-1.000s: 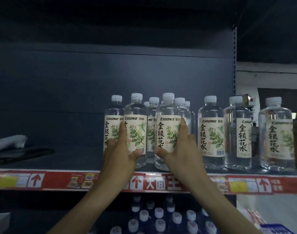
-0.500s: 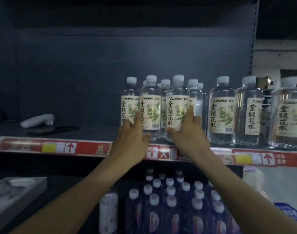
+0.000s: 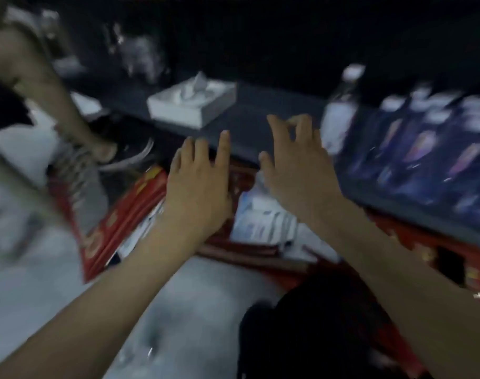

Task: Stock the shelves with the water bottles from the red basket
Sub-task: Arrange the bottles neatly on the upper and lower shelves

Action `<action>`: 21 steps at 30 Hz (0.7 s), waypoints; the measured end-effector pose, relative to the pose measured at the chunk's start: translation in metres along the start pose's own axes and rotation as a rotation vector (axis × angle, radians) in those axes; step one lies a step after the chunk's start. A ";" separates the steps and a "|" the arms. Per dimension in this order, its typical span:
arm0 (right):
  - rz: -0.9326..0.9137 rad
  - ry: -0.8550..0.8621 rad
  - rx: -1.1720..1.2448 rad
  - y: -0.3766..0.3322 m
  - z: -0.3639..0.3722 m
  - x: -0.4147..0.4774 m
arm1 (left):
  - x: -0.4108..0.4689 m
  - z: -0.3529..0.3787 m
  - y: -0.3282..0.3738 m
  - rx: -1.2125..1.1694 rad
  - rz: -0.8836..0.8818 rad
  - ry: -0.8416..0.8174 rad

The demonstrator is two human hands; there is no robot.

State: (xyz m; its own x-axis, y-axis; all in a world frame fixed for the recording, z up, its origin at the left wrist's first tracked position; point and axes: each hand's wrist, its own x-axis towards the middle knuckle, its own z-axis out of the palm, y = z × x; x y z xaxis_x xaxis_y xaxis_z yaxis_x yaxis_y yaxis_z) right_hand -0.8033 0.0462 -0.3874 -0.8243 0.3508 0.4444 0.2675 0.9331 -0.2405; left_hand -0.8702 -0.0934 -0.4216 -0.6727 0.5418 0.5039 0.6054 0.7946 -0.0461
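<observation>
1. Bottles (image 3: 263, 222) lie blurred in the red basket (image 3: 118, 231) on the floor, under both hands.
2. Left hand (image 3: 197, 192) and right hand (image 3: 296, 170) are empty, fingers spread, apparently reaching.
3. Stocking looks unfinished: more bottles remain.

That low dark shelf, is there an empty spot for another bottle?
Yes. The dark shelf looks bare between the white tissue box and the lone bottle. Right of that bottle it is crowded with purple-labelled bottles. Both hands are empty.
</observation>
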 end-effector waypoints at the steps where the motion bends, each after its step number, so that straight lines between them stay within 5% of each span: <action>1: -0.017 -0.069 0.033 -0.014 0.026 -0.011 | -0.026 0.012 -0.020 0.007 -0.053 -0.047; 6: -0.075 -0.420 0.186 -0.080 0.143 -0.068 | -0.165 0.069 -0.119 -0.040 -0.341 -0.256; 13: 0.037 -1.032 0.340 -0.162 0.285 -0.161 | -0.332 0.156 -0.182 -0.425 -1.050 -0.641; 21: 0.084 -1.419 0.391 -0.166 0.381 -0.232 | -0.388 0.245 -0.209 -0.774 -1.088 -0.707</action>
State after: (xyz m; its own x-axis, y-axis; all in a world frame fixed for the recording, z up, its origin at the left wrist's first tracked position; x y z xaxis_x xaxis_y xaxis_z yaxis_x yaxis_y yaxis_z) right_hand -0.8464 -0.2205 -0.7799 -0.6628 -0.1833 -0.7260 0.3799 0.7532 -0.5370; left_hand -0.8398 -0.4024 -0.8192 -0.8514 -0.0031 -0.5244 -0.3913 0.6696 0.6313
